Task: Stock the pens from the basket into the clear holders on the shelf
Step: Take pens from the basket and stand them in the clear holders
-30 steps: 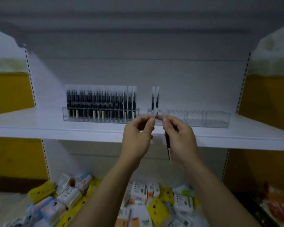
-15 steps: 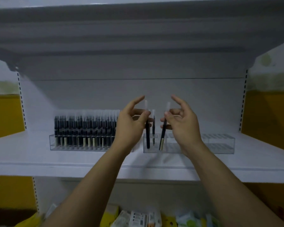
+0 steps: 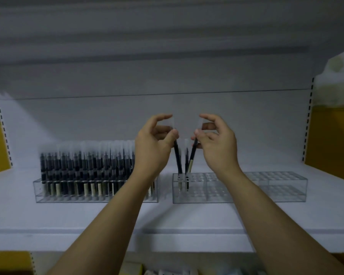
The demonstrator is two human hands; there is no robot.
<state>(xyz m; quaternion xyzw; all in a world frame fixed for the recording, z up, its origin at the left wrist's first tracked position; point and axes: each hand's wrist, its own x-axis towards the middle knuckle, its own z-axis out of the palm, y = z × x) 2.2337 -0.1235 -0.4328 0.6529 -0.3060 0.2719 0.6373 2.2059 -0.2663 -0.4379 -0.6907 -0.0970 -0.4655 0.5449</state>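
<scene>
Over the shelf (image 3: 167, 217), left hand (image 3: 153, 149) and right hand (image 3: 217, 144) each pinch a black pen near its top, left pen (image 3: 177, 157) and right pen (image 3: 192, 155) slanting down and inward, tips at holes in the left end of the near-empty clear holder (image 3: 207, 197)

Stationery shop aisle, white metal display shelf (image 3: 68, 221) with slotted uprights (image 3: 307, 124), clear acrylic pen holder (image 3: 95, 197) packed with rows of identical black pens (image 3: 77, 165), second near-empty clear holder (image 3: 276, 188) beside it, blurry packaged goods (image 3: 133, 269) on tier below
</scene>
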